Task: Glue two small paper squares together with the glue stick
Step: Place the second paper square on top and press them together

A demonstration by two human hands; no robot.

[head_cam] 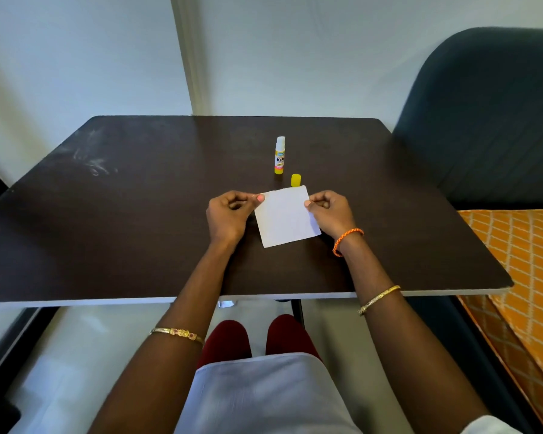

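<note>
Head view: both hands hold one white paper square [285, 217] low over the dark brown bench [138, 230], tilted. Left hand [229, 214] pinches its upper left corner, fingers curled. Right hand [328, 213] pinches the upper right edge likewise. Whether a second sheet lies beneath, cannot tell. Yellow glue stick tube [279, 155] stands upright and uncapped just beyond the paper, white glue exposed; small yellow cap [295, 180] stands beside it, apart.

I can read only "KIN" in black letters on the glue stick [280, 155], standing at twelve o'clock from my hands.
</note>
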